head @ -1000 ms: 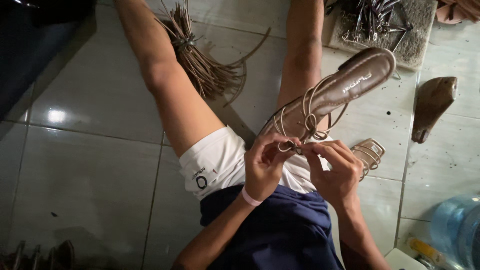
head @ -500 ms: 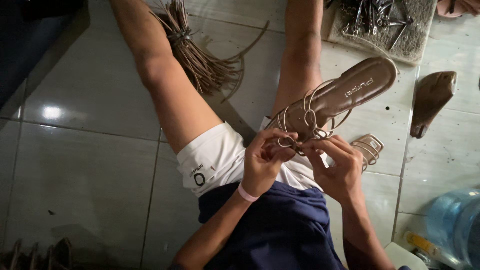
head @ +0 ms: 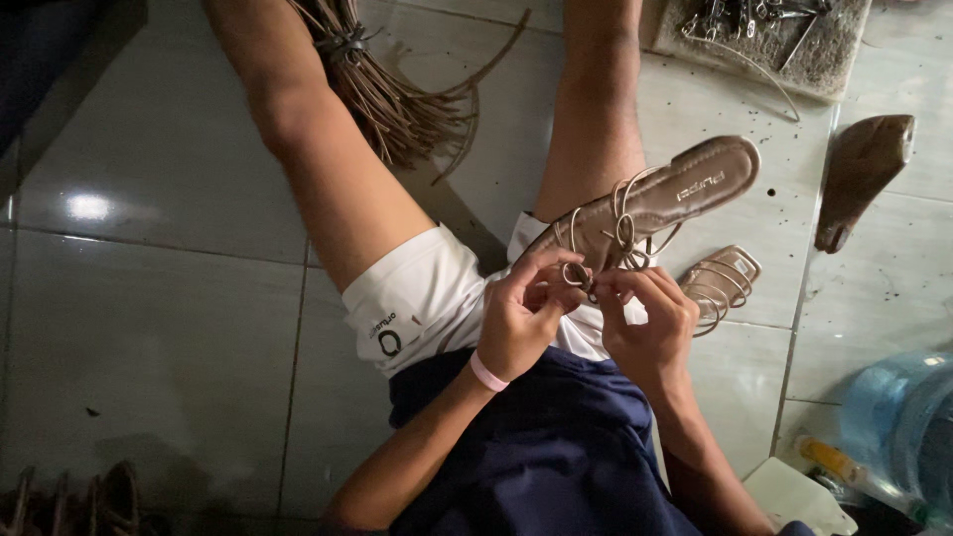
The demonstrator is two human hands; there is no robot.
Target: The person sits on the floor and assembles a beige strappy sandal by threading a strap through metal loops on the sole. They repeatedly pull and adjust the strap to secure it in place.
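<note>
A tan strappy sandal lies across my right thigh, its sole pointing up and to the right. My left hand, with a pink band on the wrist, pinches the thin straps at the sandal's near end. Facing it, my right hand grips the same straps, fingertips almost touching those of the left. The exact bit of strap between the fingers is hidden. I sit on the floor with both legs stretched out, in white shorts and a dark blue shirt.
A bundle of thin tan straps lies between my legs. A second strappy sandal piece rests on the tiles, a brown sole further right. A mat with metal tools sits top right, a blue water jug bottom right.
The sandal and both hands have stayed together with only small finger movements on the straps; the view has shifted slightly.
</note>
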